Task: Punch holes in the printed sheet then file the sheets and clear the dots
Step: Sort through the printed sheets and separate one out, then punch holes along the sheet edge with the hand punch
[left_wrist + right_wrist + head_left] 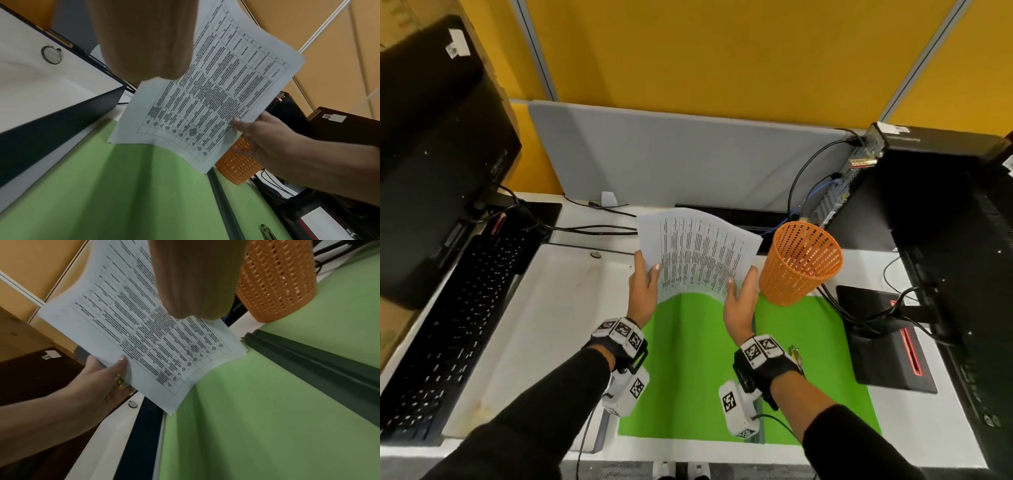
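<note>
Pinching the printed sheets (697, 253) at both side edges — left hand (643, 291), right hand (739, 301) — above the green folder (688, 359), beside the orange basket (799, 262).

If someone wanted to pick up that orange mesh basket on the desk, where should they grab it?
Probably the open top rim of the orange mesh basket, reached from above and the front. It stands upright and widens upward, so the rim offers an edge for a grip. Cables and the computer tower crowd its far side.
</note>
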Motion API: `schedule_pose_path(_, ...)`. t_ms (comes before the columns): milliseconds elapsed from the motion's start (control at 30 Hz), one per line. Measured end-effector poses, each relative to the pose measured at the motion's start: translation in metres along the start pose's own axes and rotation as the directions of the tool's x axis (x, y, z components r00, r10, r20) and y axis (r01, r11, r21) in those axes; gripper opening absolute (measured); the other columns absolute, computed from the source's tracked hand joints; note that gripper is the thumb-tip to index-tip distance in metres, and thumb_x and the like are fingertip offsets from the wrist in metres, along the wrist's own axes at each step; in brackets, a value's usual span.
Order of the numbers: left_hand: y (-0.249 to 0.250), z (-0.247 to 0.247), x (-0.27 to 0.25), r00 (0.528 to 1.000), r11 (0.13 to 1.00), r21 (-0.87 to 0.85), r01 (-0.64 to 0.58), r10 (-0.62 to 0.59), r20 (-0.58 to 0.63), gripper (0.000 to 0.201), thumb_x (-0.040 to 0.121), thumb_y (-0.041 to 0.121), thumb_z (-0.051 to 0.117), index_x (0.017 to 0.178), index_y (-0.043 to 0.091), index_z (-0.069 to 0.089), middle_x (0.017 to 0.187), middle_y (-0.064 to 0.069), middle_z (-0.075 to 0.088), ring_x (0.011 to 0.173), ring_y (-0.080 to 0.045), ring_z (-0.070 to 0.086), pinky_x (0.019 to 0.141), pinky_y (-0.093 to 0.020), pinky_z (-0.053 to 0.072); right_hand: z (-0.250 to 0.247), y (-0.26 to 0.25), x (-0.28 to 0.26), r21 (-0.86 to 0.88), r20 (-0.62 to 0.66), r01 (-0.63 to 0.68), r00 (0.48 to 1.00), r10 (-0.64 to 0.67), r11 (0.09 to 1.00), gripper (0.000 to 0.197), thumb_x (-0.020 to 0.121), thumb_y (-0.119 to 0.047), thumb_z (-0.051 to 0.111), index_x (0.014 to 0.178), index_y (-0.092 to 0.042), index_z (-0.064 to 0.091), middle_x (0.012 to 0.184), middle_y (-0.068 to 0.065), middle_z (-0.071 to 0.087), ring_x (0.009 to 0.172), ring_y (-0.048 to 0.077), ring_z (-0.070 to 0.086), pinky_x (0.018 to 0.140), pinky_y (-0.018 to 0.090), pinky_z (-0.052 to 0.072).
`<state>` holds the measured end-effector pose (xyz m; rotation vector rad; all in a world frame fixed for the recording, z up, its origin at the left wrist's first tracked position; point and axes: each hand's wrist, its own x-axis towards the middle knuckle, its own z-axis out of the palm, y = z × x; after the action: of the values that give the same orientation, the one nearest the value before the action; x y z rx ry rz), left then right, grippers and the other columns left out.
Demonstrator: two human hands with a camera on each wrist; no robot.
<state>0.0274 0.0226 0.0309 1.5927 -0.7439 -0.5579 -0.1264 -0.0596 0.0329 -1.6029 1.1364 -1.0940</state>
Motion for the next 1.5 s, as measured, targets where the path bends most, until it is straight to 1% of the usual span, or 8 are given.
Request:
schedule_pose_path(100,0.006,-0.002,0.007,0.998,0.998,0.015,-0.055,0.056,-0.005,0.028,0.1,0.004,0.036,0.128,0.001,0.036,0.118,0.002,0.056,0.095,0.022,0.056,0.081,0.001,0.044,-0.002,-0.005,0.007,-0.015,-0.019,0.051,0.998,-0.052,0.999,0.022,0.093,0.009,0.04,0.114,0.013,0.044,0.1,0.002,0.05,0.08,-0.023,0.044,0.072,-0.004,0.037)
schedule_pose_path(333,-0.013,-0.002,0.005,1.0,0.998,0.058,-0.016,0.016,-0.004,0.032,0.099,0.011,0.042,0.13,0.014,0.035,0.093,0.012,0.057,0.081,0.007,0.057,0.083,-0.012,0.046,0.002,0.01,0.011,-0.068,-0.016,0.052,0.998,-0.053,0.996,0.019,0.093,0.006,0.043,0.111,0.006,0.047,0.097,0.001,0.055,0.082,-0.01,0.051,0.071,-0.002,0.038)
schedule_pose_path(600,-0.007,-0.006,0.004,0.99,0.994,0.108,0.022,-0.036,0.138,0.049,0.091,0.011,0.058,0.133,0.019,0.035,0.125,0.011,0.056,0.106,0.014,0.056,0.097,-0.012,0.045,-0.004,0.024,0.008,-0.129,-0.003,-0.032,0.999,0.031,0.991,0.019,0.093,0.008,0.039,0.109,0.01,0.047,0.088,0.014,0.054,0.074,0.021,0.048,0.06,0.013,0.032)
schedule_pose_path(733,-0.013,-0.012,0.007,0.973,0.99,0.144,0.008,-0.041,0.228,0.054,0.096,0.017,0.051,0.145,0.015,0.028,0.144,-0.003,0.046,0.133,-0.016,0.045,0.113,-0.04,0.035,-0.007,0.032,0.008,-0.147,0.02,-0.094,0.995,0.098,0.985,0.021,0.093,0.007,0.039,0.113,0.008,0.046,0.1,0.011,0.053,0.091,0.023,0.049,0.077,0.017,0.033)
schedule_pose_path(833,-0.01,-0.008,0.001,0.963,0.991,0.13,0.028,-0.062,0.262,0.052,0.096,0.006,0.049,0.144,0.009,0.029,0.142,-0.001,0.044,0.13,-0.013,0.044,0.111,-0.028,0.034,-0.012,0.041,0.002,-0.158,0.036,-0.142,0.988,0.149,0.977,0.021,0.094,0.002,0.042,0.114,0.003,0.047,0.112,0.016,0.057,0.105,0.028,0.052,0.087,0.028,0.042)
schedule_pose_path(1000,-0.027,-0.007,-0.011,0.95,0.991,0.123,0.056,-0.09,0.299,0.054,0.095,-0.001,0.048,0.142,0.015,0.028,0.136,0.006,0.042,0.114,0.016,0.047,0.102,-0.012,0.035,-0.023,0.054,-0.011,-0.128,0.052,-0.131,0.989,0.138,0.983,0.021,0.089,0.007,0.048,0.108,0.001,0.055,0.098,0.006,0.063,0.088,0.018,0.06,0.075,0.011,0.048)
schedule_pose_path(1133,-0.037,-0.011,-0.016,0.939,0.984,0.131,0.12,-0.156,0.308,0.051,0.095,0.002,0.048,0.143,0.005,0.03,0.141,-0.01,0.046,0.127,-0.017,0.046,0.109,-0.032,0.036,-0.04,0.064,-0.022,-0.229,0.057,-0.182,0.978,0.2,0.956,0.02,0.09,0.004,0.05,0.108,0.003,0.056,0.083,0.009,0.061,0.077,0.019,0.056,0.067,0.024,0.046)
schedule_pose_path(1500,-0.044,0.022,-0.025,0.914,0.98,0.135,0.149,-0.188,0.359,0.053,0.095,0.005,0.05,0.144,0.007,0.03,0.142,-0.007,0.045,0.126,-0.014,0.043,0.108,-0.032,0.033,-0.142,0.097,-0.078,-0.709,-0.181,-0.441,0.868,0.463,0.55,0.047,0.081,-0.019,0.065,0.122,-0.003,0.049,0.126,0.017,0.046,0.116,0.035,0.044,0.096,0.046,0.04)
